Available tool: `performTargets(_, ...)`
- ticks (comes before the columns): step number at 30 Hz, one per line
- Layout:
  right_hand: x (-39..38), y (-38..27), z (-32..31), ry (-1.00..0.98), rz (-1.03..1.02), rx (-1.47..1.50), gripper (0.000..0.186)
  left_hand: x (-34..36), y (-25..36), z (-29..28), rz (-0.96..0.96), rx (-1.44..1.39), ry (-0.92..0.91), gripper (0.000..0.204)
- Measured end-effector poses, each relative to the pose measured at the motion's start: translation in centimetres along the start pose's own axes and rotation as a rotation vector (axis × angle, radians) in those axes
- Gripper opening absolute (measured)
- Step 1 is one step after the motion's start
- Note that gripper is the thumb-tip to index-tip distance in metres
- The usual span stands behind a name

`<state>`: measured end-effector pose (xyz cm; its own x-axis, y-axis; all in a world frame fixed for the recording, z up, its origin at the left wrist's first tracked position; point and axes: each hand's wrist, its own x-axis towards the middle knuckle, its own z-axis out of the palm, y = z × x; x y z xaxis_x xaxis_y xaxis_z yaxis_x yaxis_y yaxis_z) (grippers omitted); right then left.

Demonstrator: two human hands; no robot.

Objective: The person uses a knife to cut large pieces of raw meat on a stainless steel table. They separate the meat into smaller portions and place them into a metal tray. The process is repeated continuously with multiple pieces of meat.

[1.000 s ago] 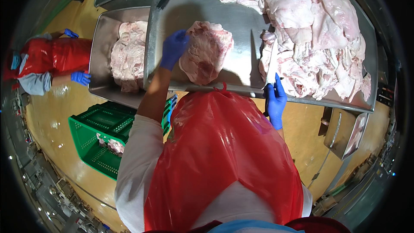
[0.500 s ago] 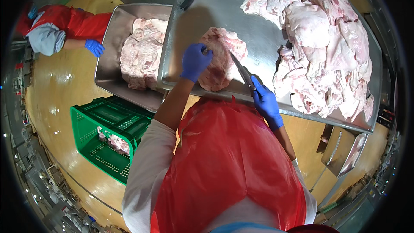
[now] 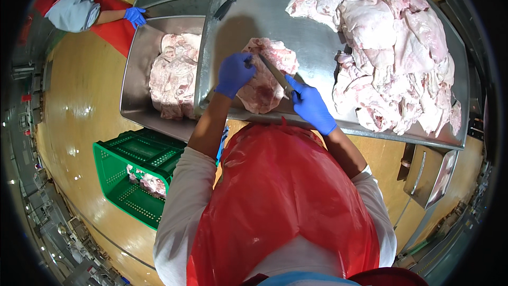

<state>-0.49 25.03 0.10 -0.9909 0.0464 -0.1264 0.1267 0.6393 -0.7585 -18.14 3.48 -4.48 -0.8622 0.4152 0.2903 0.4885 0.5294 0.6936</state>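
left hand, blue-gloved, closed down on the near-left edge of a pale pink slab of raw meat, fingers curled into its surface. right hand, likewise blue-gloved, wrapped around the handle of a knife; blade angled up and to the left from the fist, lying across the top of the slab, tip close to the left hand's fingers. slab resting on a steel table, directly between and just beyond both hands, near the table's front edge. large heap of pale meat pieces on the same table, to the right of the right hand and beyond it, close to but apart from the slab. second knife with a dark handle lying on the bare steel well beyond the left hand. steel tub left of the left hand, abutting the table's side, filled with more meat. green plastic crate on the floor below and left of the left forearm, a few meat scraps inside. red apron below both hands. another person's blue-gloved hand far left, at the tub's far corner.
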Motion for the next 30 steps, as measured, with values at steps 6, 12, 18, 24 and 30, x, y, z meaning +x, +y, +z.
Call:
performTargets(6, 1.2, -1.0, -0.7, -0.001, 0.082, -0.022, 0.065, 1.7, -2.3, 1.1, 0.036, 0.243, -0.252, 0.013)
performTargets(12, 1.6, 0.6, 0.9, 0.066, -0.055, -0.009, 0.056, 0.0, -0.8, -0.5, 0.071, 0.12, -0.164, 0.016)
performTargets(18, 8.2, -0.2, 2.9, 0.106, -0.226, 0.02, 0.05, 0.7, 2.4, -2.2, -0.067, -0.003, -0.196, 0.014)
performTargets(24, 2.7, -1.3, -0.4, -0.165, -0.114, -0.06, 0.051, 0.7, 2.3, -2.5, -0.148, 0.033, -0.218, 0.019)
performTargets(30, 0.5, 0.6, -3.2, -0.255, 0.027, 0.03, 0.054, -0.4, 2.2, -3.3, -0.206, -0.104, -0.186, 0.018)
